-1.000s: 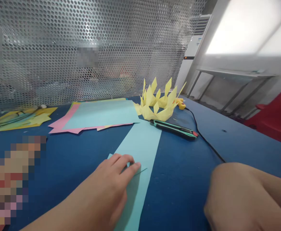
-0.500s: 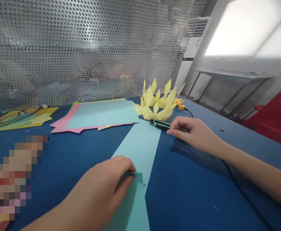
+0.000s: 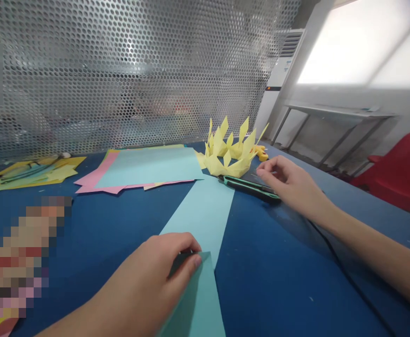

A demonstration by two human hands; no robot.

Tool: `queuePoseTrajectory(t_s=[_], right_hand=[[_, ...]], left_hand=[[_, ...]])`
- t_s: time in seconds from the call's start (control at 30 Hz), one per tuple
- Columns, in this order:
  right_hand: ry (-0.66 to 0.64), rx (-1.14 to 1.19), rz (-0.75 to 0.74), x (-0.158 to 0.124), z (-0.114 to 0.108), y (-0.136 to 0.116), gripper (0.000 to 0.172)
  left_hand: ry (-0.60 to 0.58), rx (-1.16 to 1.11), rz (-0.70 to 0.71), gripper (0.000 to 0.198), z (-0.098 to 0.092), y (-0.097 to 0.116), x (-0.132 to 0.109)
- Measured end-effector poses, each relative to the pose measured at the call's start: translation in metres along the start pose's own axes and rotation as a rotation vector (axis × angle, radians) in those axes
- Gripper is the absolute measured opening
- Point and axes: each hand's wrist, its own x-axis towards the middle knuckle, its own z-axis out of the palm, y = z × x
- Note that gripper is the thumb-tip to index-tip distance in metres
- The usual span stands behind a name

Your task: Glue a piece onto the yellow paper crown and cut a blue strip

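A light blue paper strip (image 3: 200, 206) runs along the table towards me. Its near part is a darker blue-green paper layer (image 3: 205, 295) with a raised corner. My left hand (image 3: 163, 271) pinches that raised edge between thumb and fingers. My right hand (image 3: 284, 180) hovers over the table with curled fingers and a gap at the thumb, holding nothing visible. Just below it lies a slim black tool with green edging (image 3: 249, 186), perhaps a utility knife, its far tip on the strip. A yellow paper crown (image 3: 231, 161) with pointed tips stands behind the tool.
Blue and pink paper sheets (image 3: 149, 164) lie stacked at the back. A yellow tool (image 3: 261, 152), partly hidden, sits behind the crown. A black cable (image 3: 338, 257) passes under my right forearm. Yellow paper scraps (image 3: 59, 173) lie far left. A perforated metal screen (image 3: 128, 70) borders the table.
My right hand has let go of the black and green tool and moved slightly right and up. My left hand keeps its pinch on the paper, whose corner has shifted slightly.
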Motion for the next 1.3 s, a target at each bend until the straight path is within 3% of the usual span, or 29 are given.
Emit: queuePoseTrajectory(t_s=[0.1, 0.2, 0.3, 0.43, 0.53, 0.63, 0.83, 0.93, 1.3], right_hand=[[-0.140, -0.126, -0.004, 0.005, 0.004, 0.014, 0.051], [-0.266, -0.212, 0.002, 0.006, 0.008, 0.021, 0.042], [-0.254, -0.220, 0.016, 0.005, 0.010, 0.020, 0.035], [-0.169, -0.205, 0.058, 0.004, 0.007, 0.013, 0.041], [-0.158, -0.046, 0.194, 0.003, 0.005, 0.009, 0.053], [-0.263, 0.216, 0.273, 0.001, 0.004, 0.006, 0.068], [-0.480, 0.521, 0.115, -0.004, 0.004, -0.001, 0.067], [-0.457, 0.528, 0.043, -0.005, 0.005, -0.002, 0.057], [-0.372, 0.497, 0.011, -0.016, 0.011, -0.010, 0.059]], left_hand=[[0.017, -0.046, -0.018, 0.023, 0.000, -0.001, 0.000], [0.027, -0.072, -0.035, 0.021, -0.001, -0.001, 0.000], [0.044, -0.070, -0.073, 0.023, -0.002, -0.001, 0.000], [0.064, -0.096, -0.130, 0.026, -0.004, 0.000, 0.003], [0.099, -0.145, -0.110, 0.028, -0.005, 0.000, 0.004], [0.150, -0.143, -0.076, 0.029, -0.003, -0.004, 0.003], [0.229, -0.102, -0.037, 0.031, -0.001, -0.008, 0.004], [0.232, -0.111, -0.055, 0.031, -0.003, -0.007, 0.005], [0.202, -0.124, -0.062, 0.025, -0.003, -0.004, 0.006]])
